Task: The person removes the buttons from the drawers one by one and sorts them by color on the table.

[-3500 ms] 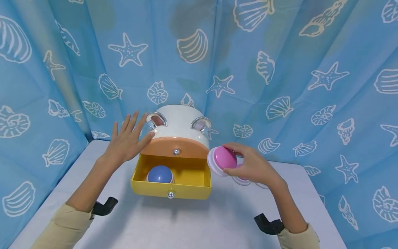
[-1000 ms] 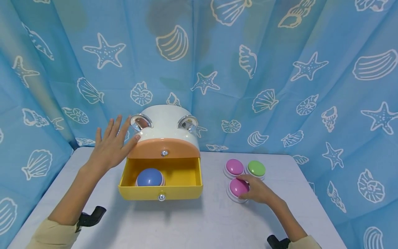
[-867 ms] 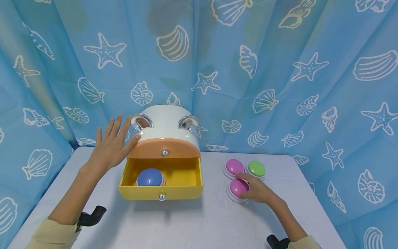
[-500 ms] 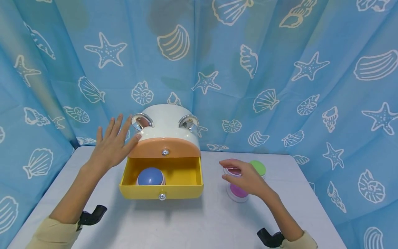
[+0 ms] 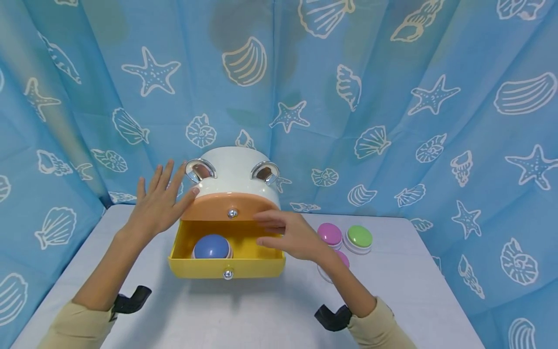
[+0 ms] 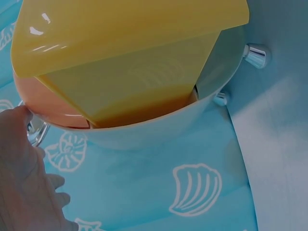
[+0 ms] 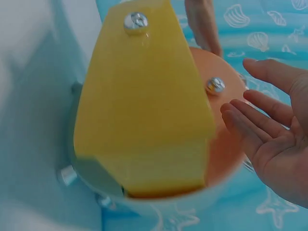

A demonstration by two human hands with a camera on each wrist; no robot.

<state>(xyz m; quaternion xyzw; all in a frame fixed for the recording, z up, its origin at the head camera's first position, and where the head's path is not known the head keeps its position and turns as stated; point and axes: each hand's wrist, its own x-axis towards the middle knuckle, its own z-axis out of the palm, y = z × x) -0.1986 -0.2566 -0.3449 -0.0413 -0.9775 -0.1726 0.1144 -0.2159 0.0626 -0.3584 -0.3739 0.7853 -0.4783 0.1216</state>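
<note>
A small white drawer box (image 5: 235, 169) with an orange upper drawer front (image 5: 213, 207) stands on the table. Its yellow lower drawer (image 5: 192, 269) is pulled out, and a blue domed button (image 5: 211, 247) on a white base sits in its left half. My left hand (image 5: 159, 203) has its fingers spread straight, the thumb resting against the box's left side. Over the right end of the yellow drawer hovers my right hand (image 5: 294, 235), slightly blurred. In the right wrist view that right hand (image 7: 279, 130) has extended fingers and holds nothing.
To the right on the white table (image 5: 244, 320) stand a pink button (image 5: 330, 233), a green button (image 5: 359, 236) and a second pink button (image 5: 342, 257), partly hidden behind my right forearm. A blue shell-print curtain (image 5: 318, 135) hangs directly behind the table.
The pink button my right hand held earlier now stands on the table beside the others. That hand let go of it and moved left to the yellow drawer. My left hand stayed against the box.
</note>
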